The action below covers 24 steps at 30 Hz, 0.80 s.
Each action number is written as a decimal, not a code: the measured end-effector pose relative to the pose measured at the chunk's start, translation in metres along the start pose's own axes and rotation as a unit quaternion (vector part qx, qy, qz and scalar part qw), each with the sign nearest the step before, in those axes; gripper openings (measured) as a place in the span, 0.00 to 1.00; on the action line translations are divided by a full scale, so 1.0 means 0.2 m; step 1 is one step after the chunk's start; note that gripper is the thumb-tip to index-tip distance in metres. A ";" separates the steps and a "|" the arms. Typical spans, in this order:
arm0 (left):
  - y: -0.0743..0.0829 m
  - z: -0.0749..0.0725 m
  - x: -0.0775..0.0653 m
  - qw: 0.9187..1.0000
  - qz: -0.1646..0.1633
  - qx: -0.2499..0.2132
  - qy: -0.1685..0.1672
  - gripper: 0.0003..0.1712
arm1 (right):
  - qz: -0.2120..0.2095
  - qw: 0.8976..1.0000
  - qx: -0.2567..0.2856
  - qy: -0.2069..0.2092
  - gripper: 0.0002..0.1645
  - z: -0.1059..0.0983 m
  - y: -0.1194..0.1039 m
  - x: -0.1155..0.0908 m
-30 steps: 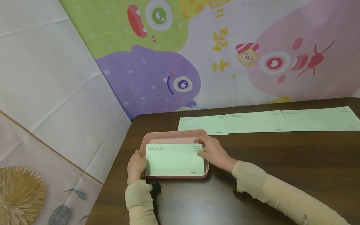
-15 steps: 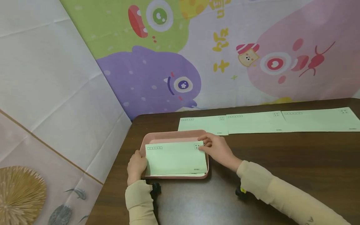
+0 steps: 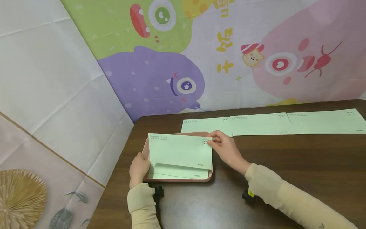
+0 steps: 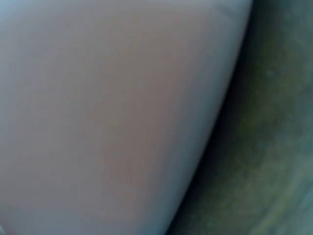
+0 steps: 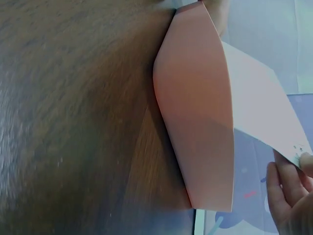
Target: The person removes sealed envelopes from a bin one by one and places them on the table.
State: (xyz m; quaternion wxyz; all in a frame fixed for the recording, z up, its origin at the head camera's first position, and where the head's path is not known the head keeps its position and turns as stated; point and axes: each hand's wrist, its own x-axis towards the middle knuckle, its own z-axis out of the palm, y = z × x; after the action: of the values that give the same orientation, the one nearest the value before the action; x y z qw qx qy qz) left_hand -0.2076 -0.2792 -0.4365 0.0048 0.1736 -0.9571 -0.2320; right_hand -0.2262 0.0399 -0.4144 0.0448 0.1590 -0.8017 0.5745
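Cloth (image 3: 217, 57) with big, bright monsters hangs at the back. In front of it is a dark brown table (image 3: 300, 171); lots of its wood shows near the right arm, and its left edge runs near the left hand (image 3: 139, 168). Three row envelopes (image 3: 258, 126), pale green, lie side by side along the far edge. The pink tray (image 3: 178, 180) sits near the left, with a low wall around it. Over it, the raised envelope (image 3: 180, 151) is tipped up. Its low right corner is just beside the tray's right wall. Under it, at least one flat envelope (image 3: 183, 172) lies in the tray.

The right hand (image 3: 226, 148) pinches the raised envelope's top right corner between thumb and fingers, so nearly all the paper is left of the grip. The left hand touches the tray's left wall; I cannot tell if its fingers curl around it. Smallest is the stamp square (image 3: 205, 142), just by the right thumb.
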 end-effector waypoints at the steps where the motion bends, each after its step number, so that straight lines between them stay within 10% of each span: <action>1: 0.00 0.00 0.00 1.000 0.002 0.000 0.002 0.22 | -0.003 1.000 0.002 0.006 0.09 -0.01 0.00 0.00; 24: 0.02 -0.01 -0.01 1.000 0.004 0.017 0.006 0.19 | -0.020 0.996 -0.008 0.091 0.11 -0.18 0.05 0.00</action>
State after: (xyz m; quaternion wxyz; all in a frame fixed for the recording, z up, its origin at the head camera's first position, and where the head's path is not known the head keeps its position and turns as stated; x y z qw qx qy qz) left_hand -0.2063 -0.2760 -0.4319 0.0083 0.1709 -0.9616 -0.2146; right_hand -0.2335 0.0761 -0.4110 0.1304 0.1220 -0.7956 0.5789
